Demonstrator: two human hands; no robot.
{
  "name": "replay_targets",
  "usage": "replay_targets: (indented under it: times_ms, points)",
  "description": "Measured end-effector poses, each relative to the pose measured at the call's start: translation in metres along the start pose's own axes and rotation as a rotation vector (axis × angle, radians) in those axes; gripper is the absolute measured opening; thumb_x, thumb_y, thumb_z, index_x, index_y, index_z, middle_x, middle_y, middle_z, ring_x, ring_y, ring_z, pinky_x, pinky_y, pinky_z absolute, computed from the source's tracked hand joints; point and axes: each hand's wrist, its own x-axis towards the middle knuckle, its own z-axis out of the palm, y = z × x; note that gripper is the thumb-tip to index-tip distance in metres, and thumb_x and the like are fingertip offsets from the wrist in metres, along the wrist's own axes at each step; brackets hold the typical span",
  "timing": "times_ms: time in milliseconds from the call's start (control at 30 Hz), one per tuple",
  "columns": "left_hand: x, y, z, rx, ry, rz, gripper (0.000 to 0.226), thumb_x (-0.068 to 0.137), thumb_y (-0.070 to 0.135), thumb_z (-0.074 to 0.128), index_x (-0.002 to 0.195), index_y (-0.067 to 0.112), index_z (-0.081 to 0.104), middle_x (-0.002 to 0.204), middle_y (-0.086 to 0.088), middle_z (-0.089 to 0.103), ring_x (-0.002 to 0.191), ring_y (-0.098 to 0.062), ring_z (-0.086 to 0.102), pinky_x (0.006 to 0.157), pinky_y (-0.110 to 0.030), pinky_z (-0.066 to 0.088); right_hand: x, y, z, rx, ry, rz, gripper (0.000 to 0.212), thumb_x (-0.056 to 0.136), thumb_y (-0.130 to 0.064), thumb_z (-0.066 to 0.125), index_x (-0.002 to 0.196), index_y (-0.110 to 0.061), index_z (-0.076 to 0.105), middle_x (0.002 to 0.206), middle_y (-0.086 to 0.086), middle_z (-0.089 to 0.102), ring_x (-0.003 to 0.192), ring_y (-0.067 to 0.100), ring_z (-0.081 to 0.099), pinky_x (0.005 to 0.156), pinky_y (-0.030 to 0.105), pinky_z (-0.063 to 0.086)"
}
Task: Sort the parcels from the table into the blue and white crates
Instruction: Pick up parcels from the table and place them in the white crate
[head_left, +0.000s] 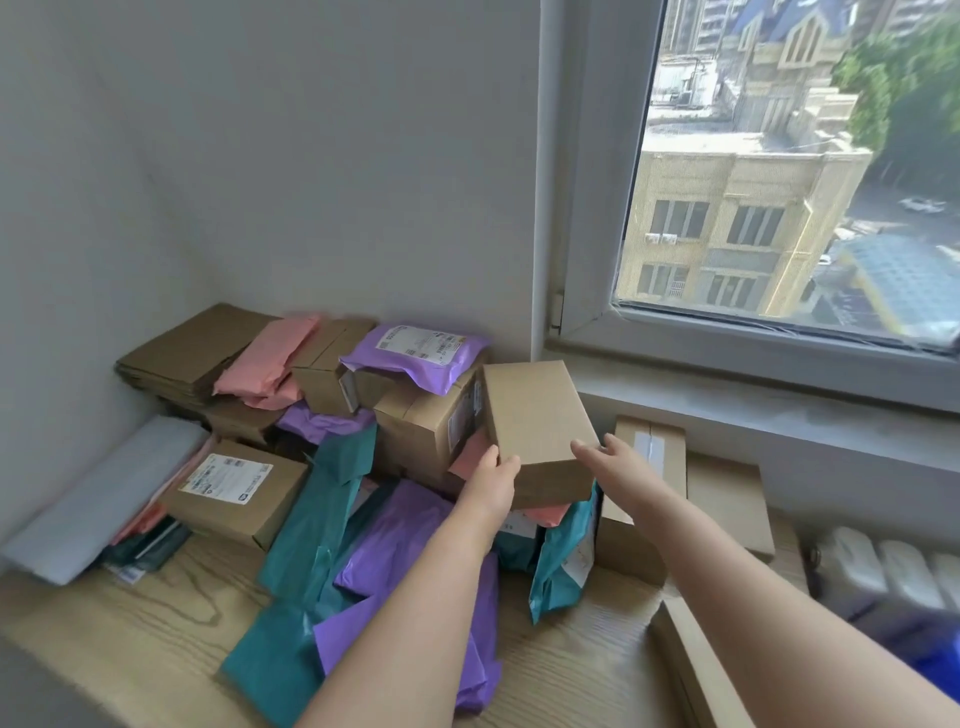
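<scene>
Grey wall (311, 156), daylit window (779, 182), radiator (893, 571)

Plain brown box (537, 426), purple (415, 551), teal (317, 514) and pink mailers (265, 358)
</scene>
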Motion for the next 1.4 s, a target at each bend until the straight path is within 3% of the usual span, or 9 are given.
replay_targets:
  times_ms: [133,267,600,733,933,1067,1167,1300,1400]
  points:
    - [0.002,-0.001,-0.004,-0.045,0.052,0.035,0.036,0.104,0.026,0.044,0.14,0.019,0.048,0.134,0.001,0.05,0.109,-0.011,0.046,0.086,-0.024,0.035,0.006,0.007,0.002,0.088,0.04,0.066,0.074,0.097,-0.05,0.052,0.153,-0.008,0.028,0.151,0.01,0.042,0.134,0.028,0.045,0.108,0.04,0.04]
    - [-0.007,-0.001,-0.007,-0.116,0.022,0.047,0.019,0.104,0.025,0.046,0.12,0.017,0.052,0.107,0.009,0.053,0.088,-0.002,0.046,0.065,-0.018,0.035,-0.005,0.018,0.001,0.198,0.042,0.113,0.047,0.099,-0.042,0.053,0.135,-0.011,0.053,0.119,0.003,0.059,0.106,0.021,0.056,0.082,0.033,0.048]
    - [-0.032,-0.003,-0.028,-0.407,0.035,0.022,0.042,0.084,0.038,0.076,0.117,0.025,0.054,0.113,0.007,0.061,0.102,-0.01,0.057,0.091,-0.032,0.049,-0.066,0.012,0.009,0.564,0.084,0.042,0.046,0.087,-0.013,0.072,0.126,-0.021,0.047,0.121,0.008,0.059,0.107,0.023,0.06,0.085,0.037,0.053]
    - [-0.034,-0.013,-0.04,-0.533,0.004,-0.002,0.056,0.079,0.033,0.081,0.131,0.028,0.058,0.116,0.005,0.069,0.104,-0.018,0.064,0.085,-0.039,0.054,-0.099,0.005,0.02,0.396,0.083,-0.144,0.059,0.083,-0.017,0.078,0.131,-0.034,0.048,0.122,0.001,0.056,0.111,0.013,0.057,0.078,0.021,0.049]
    - [-0.037,-0.044,-0.062,-0.761,-0.138,-0.216,0.05,0.084,0.04,0.073,0.128,0.019,0.063,0.118,-0.01,0.072,0.108,-0.03,0.066,0.071,-0.04,0.057,-0.127,-0.005,0.041,0.154,0.154,-0.289,0.057,0.081,-0.039,0.078,0.133,-0.046,0.054,0.123,-0.015,0.045,0.116,0.002,0.047,0.097,0.022,0.042]
    - [-0.037,-0.061,-0.067,-0.862,-0.272,-0.291,0.068,0.08,0.053,0.069,0.136,0.015,0.058,0.125,-0.012,0.069,0.117,-0.034,0.063,0.086,-0.048,0.054,-0.137,-0.013,0.042,0.296,0.191,-0.27,0.034,0.087,-0.041,0.07,0.12,-0.043,0.062,0.124,-0.014,0.049,0.117,0.007,0.052,0.083,0.02,0.048]
    - [-0.038,-0.066,-0.068,-0.936,-0.384,-0.285,0.063,0.087,0.057,0.056,0.139,0.021,0.056,0.134,-0.011,0.063,0.124,-0.035,0.057,0.097,-0.055,0.049,-0.136,-0.011,0.033,0.326,0.238,-0.203,0.051,0.087,-0.046,0.068,0.134,-0.039,0.049,0.129,-0.012,0.051,0.117,0.007,0.05,0.082,0.019,0.042]
    - [-0.047,-0.059,-0.064,-0.793,-0.484,-0.258,0.061,0.09,0.061,0.05,0.128,0.016,0.066,0.127,-0.01,0.066,0.123,-0.03,0.056,0.097,-0.055,0.049,-0.142,-0.01,0.028,0.564,-0.04,-0.121,0.05,0.084,-0.056,0.061,0.129,-0.036,0.052,0.12,-0.019,0.059,0.106,-0.003,0.055,0.096,0.027,0.042]
    - [-0.05,-0.049,-0.056,-0.491,-0.384,-0.216,0.051,0.092,0.059,0.053,0.124,0.022,0.067,0.121,-0.003,0.072,0.116,-0.027,0.064,0.088,-0.047,0.052,-0.139,-0.001,0.03,0.697,-0.031,-0.101,0.063,0.074,-0.051,0.074,0.129,-0.024,0.057,0.119,-0.006,0.07,0.112,0.014,0.065,0.098,0.036,0.05]
